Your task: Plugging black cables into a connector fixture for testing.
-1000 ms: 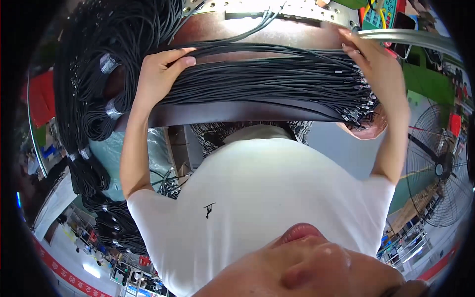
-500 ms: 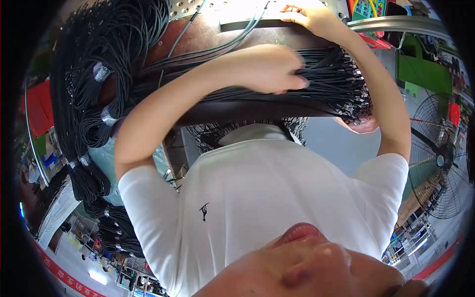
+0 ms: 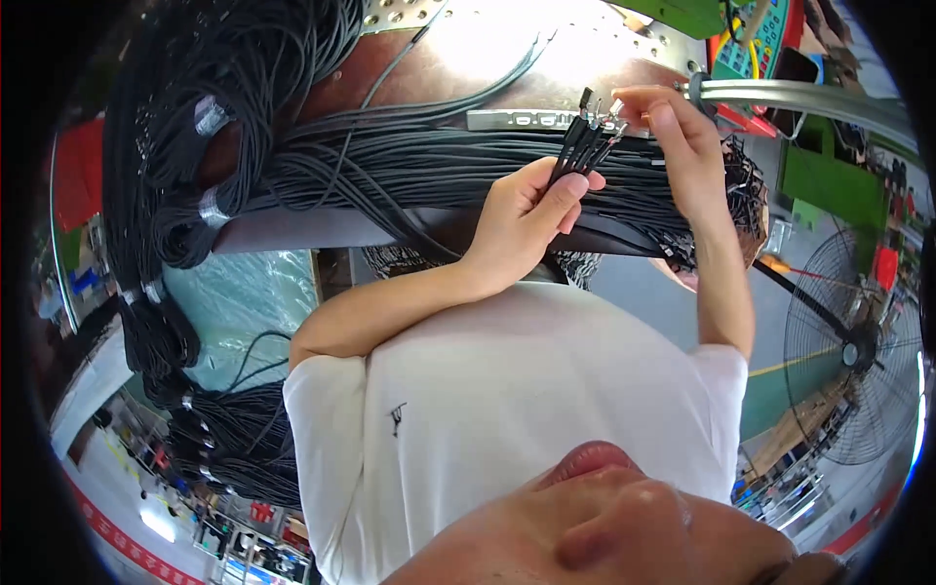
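Observation:
My left hand (image 3: 531,219) is closed round a small bunch of black cables (image 3: 582,148), raised above the bench edge. Their ends, with small metal and black connectors, stick up past the fingers. Beside these ends is my right hand (image 3: 690,146), its fingers stretched toward them and its thumb apart; the fingertips seem to touch the connectors. Beneath both hands a thick row of long black cables (image 3: 409,161) lies across the brown bench. More connector ends (image 3: 746,185) gather at the right end of the row.
Tied bundles of black cables (image 3: 185,234) hang at the left. A slotted metal bar (image 3: 517,119) lies behind the cable row. A curved metal rail (image 3: 809,97), a green panel with a yellow cord (image 3: 756,44) and a standing fan (image 3: 848,353) are at the right.
My left hand, blurred over the cable row before, now holds a bunch of cables upright. My right hand has come down and nearer from the back of the bench to the cable ends.

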`<state>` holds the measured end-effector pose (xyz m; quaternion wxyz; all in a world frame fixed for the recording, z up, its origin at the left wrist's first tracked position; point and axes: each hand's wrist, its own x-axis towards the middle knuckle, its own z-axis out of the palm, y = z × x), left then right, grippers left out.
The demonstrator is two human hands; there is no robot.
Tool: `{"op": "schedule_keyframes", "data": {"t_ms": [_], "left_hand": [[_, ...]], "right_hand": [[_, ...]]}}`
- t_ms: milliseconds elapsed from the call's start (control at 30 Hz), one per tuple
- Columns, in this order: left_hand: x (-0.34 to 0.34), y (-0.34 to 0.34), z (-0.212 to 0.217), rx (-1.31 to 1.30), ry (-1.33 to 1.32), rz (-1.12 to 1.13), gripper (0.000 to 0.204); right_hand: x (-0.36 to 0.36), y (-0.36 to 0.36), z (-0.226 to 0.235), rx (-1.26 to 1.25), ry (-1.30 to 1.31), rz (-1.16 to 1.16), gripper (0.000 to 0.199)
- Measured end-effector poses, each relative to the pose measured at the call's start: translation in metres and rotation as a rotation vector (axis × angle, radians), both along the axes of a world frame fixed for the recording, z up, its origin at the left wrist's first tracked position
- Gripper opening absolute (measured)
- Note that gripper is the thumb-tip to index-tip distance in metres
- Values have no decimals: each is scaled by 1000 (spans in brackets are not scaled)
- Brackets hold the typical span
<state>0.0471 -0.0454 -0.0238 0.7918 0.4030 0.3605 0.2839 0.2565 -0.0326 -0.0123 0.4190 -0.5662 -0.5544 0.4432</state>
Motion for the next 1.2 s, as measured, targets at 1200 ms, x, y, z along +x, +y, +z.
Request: {"op": "schedule_keyframes", "data": {"t_ms": [1200], "left_hand": [[-54, 19, -7, -15, -74, -8, 38]], "right_hand": [[-59, 19, -21, 685, -825, 149, 26]]}}
